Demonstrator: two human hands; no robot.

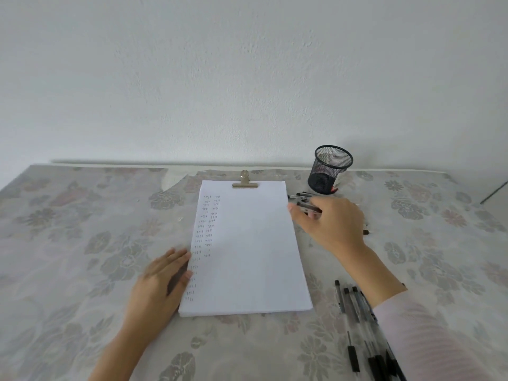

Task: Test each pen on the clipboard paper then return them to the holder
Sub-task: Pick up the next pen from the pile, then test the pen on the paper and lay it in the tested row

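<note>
A white sheet of paper (247, 251) lies clipped on the clipboard, with a brass clip (245, 183) at its top and two columns of small test marks down its left side. My left hand (159, 287) rests flat on the paper's left edge, fingers straight. My right hand (330, 224) is over a small group of black pens (301, 196) just right of the paper's top, and its fingertips pinch one pen (309, 207). The black mesh holder (330, 170) stands upright behind these pens; I cannot tell what is in it.
Several more black-capped pens (354, 320) lie on the flowered tablecloth (82, 243) at the front right, partly under my right sleeve. A white wall runs along the table's far edge. A thin dark rod (494, 192) shows at the far right.
</note>
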